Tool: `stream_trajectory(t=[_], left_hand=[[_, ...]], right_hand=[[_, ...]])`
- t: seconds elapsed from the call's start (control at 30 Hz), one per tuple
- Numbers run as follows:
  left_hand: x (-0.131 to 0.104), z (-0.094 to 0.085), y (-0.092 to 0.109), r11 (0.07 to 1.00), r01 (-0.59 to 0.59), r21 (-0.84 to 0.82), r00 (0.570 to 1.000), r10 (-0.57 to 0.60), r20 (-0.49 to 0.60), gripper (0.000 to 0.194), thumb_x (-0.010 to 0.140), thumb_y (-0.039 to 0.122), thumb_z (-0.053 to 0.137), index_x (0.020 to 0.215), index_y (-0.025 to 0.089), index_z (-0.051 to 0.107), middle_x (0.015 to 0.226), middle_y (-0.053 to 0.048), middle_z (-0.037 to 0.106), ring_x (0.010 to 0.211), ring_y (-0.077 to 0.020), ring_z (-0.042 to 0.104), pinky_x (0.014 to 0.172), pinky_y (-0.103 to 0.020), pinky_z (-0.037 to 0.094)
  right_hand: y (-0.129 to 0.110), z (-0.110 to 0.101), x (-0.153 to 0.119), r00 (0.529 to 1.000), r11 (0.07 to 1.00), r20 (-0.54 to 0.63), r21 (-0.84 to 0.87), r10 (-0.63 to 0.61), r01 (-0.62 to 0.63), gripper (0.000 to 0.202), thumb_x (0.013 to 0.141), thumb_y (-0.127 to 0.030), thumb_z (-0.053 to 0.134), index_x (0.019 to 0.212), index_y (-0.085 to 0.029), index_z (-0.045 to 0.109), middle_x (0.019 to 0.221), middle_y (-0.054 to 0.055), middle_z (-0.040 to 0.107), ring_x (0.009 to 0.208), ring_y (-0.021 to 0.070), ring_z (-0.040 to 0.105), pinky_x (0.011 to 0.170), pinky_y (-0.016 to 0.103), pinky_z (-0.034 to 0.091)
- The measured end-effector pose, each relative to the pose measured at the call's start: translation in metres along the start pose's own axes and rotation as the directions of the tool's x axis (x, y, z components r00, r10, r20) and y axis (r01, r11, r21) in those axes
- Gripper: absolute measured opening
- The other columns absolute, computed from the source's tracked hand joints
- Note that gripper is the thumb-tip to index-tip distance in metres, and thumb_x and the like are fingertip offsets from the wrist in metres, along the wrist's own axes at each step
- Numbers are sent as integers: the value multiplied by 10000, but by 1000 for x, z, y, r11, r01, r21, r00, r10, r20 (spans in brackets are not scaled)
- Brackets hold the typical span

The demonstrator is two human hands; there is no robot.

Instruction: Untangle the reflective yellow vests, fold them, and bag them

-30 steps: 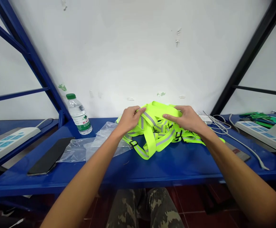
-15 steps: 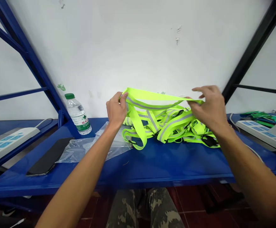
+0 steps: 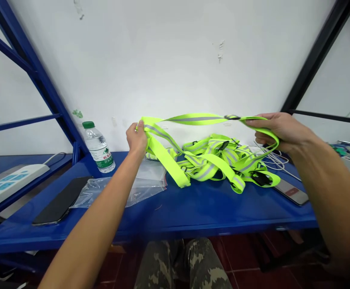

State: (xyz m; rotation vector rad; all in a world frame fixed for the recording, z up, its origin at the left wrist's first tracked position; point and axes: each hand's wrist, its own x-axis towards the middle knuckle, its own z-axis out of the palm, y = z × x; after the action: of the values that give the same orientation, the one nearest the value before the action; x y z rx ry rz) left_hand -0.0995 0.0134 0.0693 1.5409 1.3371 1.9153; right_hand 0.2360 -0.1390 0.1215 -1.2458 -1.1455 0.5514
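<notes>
The left hand point(image 3: 137, 138), closed, pinches a yellow strap point(image 3: 193, 119); the right hand point(image 3: 287, 130), curled, holds it also; other straps point(image 3: 220, 154) lie beneath.

A blue table point(image 3: 211, 214) is supporting a green-capped bottle point(image 3: 99, 150), standing. A black phone point(image 3: 62, 200) and clear plastic bags point(image 3: 90, 192) are lying left; heaped fluorescent straps point(image 3: 215, 160) are occupying the centre-right, a grey flat device point(image 3: 294, 192) lying just beside.

bottle point(image 3: 98, 145) | label point(image 3: 105, 162): green emblem over red, Chinese-looking characters; pale, small lettering across the green band below | wording too small and blurred to read with certainty
</notes>
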Motion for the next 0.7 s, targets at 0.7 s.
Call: stream_trajectory(t=[0.7], left_hand=[[-117,53,49,970,-208,-124,276,180,944,399,857,389,577,1183,163,540,1099,-125,675,995,-237,652,801,-348,516]], right_hand=[[2,78,-17,985,953,158,301,-65,15,173,771,-222,626,940,-232,593,897,58,656,950,211,662,795,360,613]])
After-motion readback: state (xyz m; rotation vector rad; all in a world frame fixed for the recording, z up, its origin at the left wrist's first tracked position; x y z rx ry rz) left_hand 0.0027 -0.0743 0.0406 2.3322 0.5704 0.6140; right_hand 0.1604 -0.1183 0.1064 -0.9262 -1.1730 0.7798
